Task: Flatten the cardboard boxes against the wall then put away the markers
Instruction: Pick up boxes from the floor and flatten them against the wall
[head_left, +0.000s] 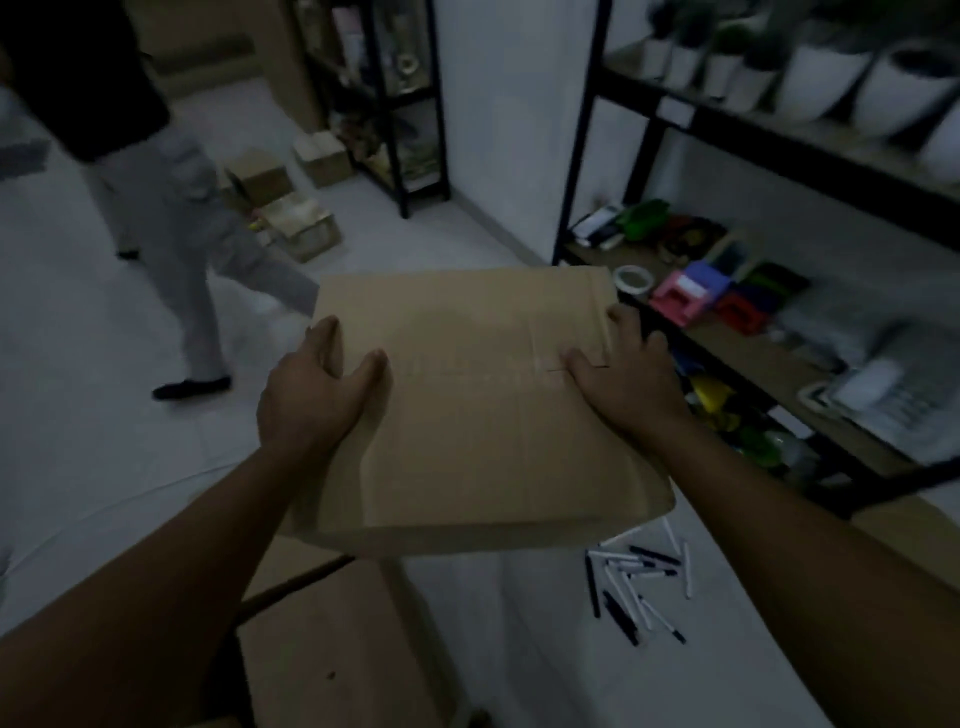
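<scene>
I hold a flattened brown cardboard box (467, 415) in front of me, above the floor. My left hand (311, 389) grips its left edge, thumb on top. My right hand (623, 374) grips the right edge near a slit in the panel. Below the box, at the right, several black and white markers (634, 582) lie scattered on the white floor. Another sheet of brown cardboard (322, 649) lies on the floor under my left arm.
A black metal shelf (779, 353) with coloured items and a tape roll (634, 280) runs along the right, white pots above. A person in grey trousers (182, 249) walks at the left. Small cardboard boxes (291, 208) sit by a far shelf.
</scene>
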